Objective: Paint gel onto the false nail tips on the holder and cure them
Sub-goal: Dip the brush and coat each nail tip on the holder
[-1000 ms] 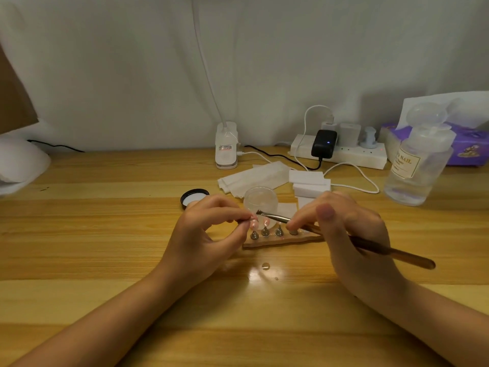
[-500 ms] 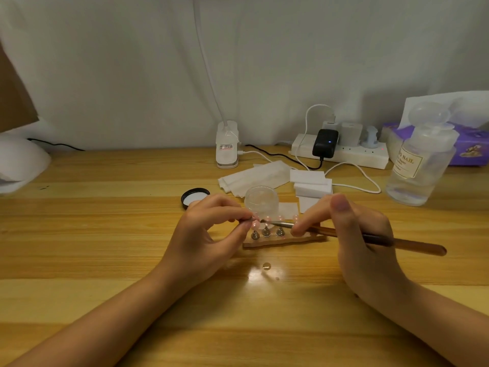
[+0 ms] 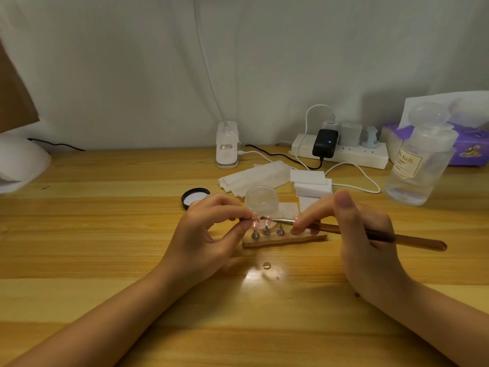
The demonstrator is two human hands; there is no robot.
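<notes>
A small wooden holder (image 3: 284, 239) lies at the middle of the table with several metal pegs carrying pinkish false nail tips (image 3: 267, 223). My left hand (image 3: 206, 234) pinches the leftmost tip between thumb and forefinger. My right hand (image 3: 362, 234) grips a brown-handled gel brush (image 3: 383, 237), thumb raised, fingertips resting on the holder's right part. The brush's metal ferrule points left, its tip over the leftmost nails. A clear gel jar (image 3: 261, 200) stands just behind the holder, its black lid (image 3: 195, 197) to the left.
Behind lie white wipes (image 3: 254, 176), foam blocks (image 3: 311, 181), a white clip lamp base (image 3: 227, 145), a power strip (image 3: 341, 149) with cables, a clear pump bottle (image 3: 420, 160) and a purple tissue box (image 3: 471, 144). A white curing lamp (image 3: 18, 162) sits far left. A gel drop (image 3: 266, 265) is on the table.
My right hand has lowered and flattened the brush, sliding its tip leftward to the leftmost nail tips. My left hand keeps its pinch in place.
</notes>
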